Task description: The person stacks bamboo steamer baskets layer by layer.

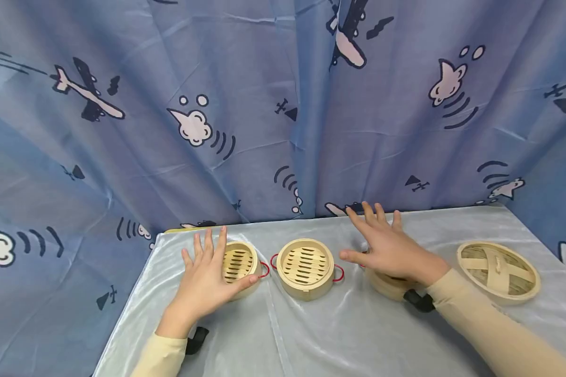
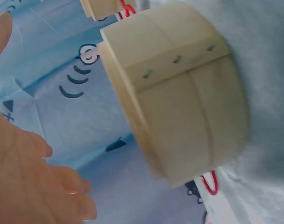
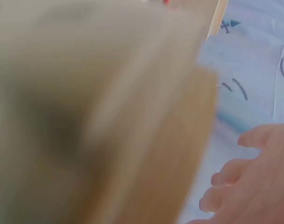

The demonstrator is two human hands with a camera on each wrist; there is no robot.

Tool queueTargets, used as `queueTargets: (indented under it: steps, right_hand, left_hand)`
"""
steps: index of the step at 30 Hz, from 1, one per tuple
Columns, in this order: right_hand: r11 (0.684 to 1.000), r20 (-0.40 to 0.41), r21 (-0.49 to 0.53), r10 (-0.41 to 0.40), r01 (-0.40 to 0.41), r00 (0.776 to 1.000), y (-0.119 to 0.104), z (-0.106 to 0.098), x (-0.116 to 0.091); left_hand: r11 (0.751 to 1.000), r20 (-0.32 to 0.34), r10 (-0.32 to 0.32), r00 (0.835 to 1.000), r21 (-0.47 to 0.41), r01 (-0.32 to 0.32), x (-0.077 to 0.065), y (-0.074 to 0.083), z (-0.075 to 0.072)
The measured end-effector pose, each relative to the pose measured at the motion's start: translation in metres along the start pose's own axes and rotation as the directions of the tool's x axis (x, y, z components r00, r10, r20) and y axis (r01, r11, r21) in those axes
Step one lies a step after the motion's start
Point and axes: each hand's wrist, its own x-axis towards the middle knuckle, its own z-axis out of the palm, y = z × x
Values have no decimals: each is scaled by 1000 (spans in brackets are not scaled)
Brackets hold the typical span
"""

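My left hand hangs with spread fingers over the left side of a small bamboo steamer basket, covering part of it in the head view. The left wrist view shows the wall of this basket beside the hand, with a gap between them. On the right, my right hand, its fingers also spread, hides most of another bamboo basket. That basket's wall fills much of the right wrist view, blurred. Both hands hold nothing. Between them sits a third basket with a slatted base and red handles.
A woven bamboo lid with crossed bands lies at the far right. Shiny pale grey cloth covers the table. Behind the table's back edge hangs a blue curtain printed with planes and clouds.
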Motion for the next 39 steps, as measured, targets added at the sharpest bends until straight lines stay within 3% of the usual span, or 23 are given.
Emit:
queueTargets:
  steps: [13, 21, 29, 39]
  right_hand:
    - [995, 35, 88, -52, 49, 998, -29, 21, 3]
    - [995, 81, 95, -44, 36, 996, -48, 36, 8]
    - [988, 95, 119, -113, 101, 989, -58, 53, 12]
    - [988, 132, 134, -90, 72, 987, -58, 65, 13]
  left_hand:
    - [997, 19, -38, 999, -62, 39, -12, -16, 13]
    - [987, 26, -43, 999, -156, 47, -16, -35, 21]
    - [955, 52, -56, 997, -288, 69, -18, -48, 25]
    - [897, 57, -43, 997, -438, 64, -17, -57, 29]
